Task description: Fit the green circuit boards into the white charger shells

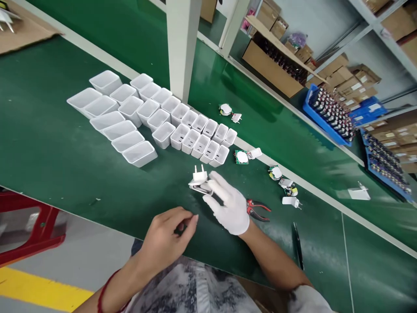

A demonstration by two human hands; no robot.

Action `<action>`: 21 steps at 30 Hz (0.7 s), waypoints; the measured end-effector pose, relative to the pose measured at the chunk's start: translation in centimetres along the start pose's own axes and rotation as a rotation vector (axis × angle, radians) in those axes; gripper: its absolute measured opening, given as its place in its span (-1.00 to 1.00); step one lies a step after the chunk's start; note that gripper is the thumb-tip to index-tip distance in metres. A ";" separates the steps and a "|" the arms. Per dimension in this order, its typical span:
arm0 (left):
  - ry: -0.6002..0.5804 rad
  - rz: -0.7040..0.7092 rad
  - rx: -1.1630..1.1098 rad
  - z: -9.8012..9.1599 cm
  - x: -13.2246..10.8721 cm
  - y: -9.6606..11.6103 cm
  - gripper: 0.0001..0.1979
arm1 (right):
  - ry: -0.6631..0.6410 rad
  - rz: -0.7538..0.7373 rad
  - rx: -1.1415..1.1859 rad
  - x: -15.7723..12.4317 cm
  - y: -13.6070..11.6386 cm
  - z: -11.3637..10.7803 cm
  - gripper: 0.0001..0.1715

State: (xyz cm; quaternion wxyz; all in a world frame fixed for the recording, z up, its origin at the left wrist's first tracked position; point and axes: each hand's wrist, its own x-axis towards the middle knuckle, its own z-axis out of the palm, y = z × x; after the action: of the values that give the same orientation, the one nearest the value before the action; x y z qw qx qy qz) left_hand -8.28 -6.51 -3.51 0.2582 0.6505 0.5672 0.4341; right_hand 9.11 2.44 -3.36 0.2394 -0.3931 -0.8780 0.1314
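My right hand [230, 204], in a white glove, grips a white power adapter part with two plug pins [199, 177] by its side. The pins point away from me, and a dark gap shows along the part's open underside. Left of it, my bare left hand [169, 232] hovers near the bench edge with fingers curled and thumb against the forefinger; I see nothing in it. Red-handled pliers [257, 210] lie just right of the glove. Beyond both hands, several white open-topped plastic cases [140, 152] stand in rows on the green bench [39, 117].
Several circuit boards wired to white plug parts [241, 157] lie along the right. A black pen-like item [297, 245] rests nearer me. A pale post [184, 48] rises behind the cases. Blue trays [329, 115] of parts stand far right; a red stool [42, 224] is lower left.
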 end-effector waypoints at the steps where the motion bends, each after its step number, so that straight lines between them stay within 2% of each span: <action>1: 0.008 -0.023 0.024 0.0 0.2 -0.3 -0.90 | 0.082 0.011 0.029 -0.2 0.3 -0.4 -0.57; 2: 0.015 -0.051 0.041 0.0 0.3 -0.6 -0.94 | 0.130 0.005 0.033 -0.3 0.5 -0.8 -0.57; 3: 0.028 -0.084 0.054 0.1 0.4 -0.8 -0.97 | 0.120 -0.014 0.015 -0.3 0.6 -1.0 -0.58; 7: 0.056 -0.238 0.095 0.6 1.1 -1.5 -0.63 | -0.172 -0.113 -0.171 0.3 0.7 -1.0 -0.58; 9: 0.043 -0.261 0.109 0.7 1.6 -1.7 -0.54 | -0.239 -0.140 -0.234 0.6 0.6 -0.5 -0.53; 13: -0.032 -0.202 0.117 0.6 2.6 -2.3 -0.61 | -0.241 -0.125 -0.229 0.8 0.5 0.1 -0.51; 17: -0.099 -0.177 0.132 0.2 3.2 -2.7 -0.66 | -0.270 -0.029 -0.154 0.6 0.4 0.1 -0.53; 19: -0.125 -0.172 0.138 0.0 3.4 -2.7 -0.65 | -0.296 0.041 -0.020 0.3 0.5 -0.1 -0.52; 21: -0.154 -0.165 0.167 -0.1 3.4 -2.7 -0.62 | -0.217 0.105 0.186 -0.1 0.8 -0.3 -0.43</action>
State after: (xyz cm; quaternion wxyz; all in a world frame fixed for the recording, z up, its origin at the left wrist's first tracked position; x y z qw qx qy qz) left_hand -9.78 -2.64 -4.77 0.2810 0.6522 0.6314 0.3114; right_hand 9.87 2.90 -3.48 0.1712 -0.3982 -0.8610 0.2660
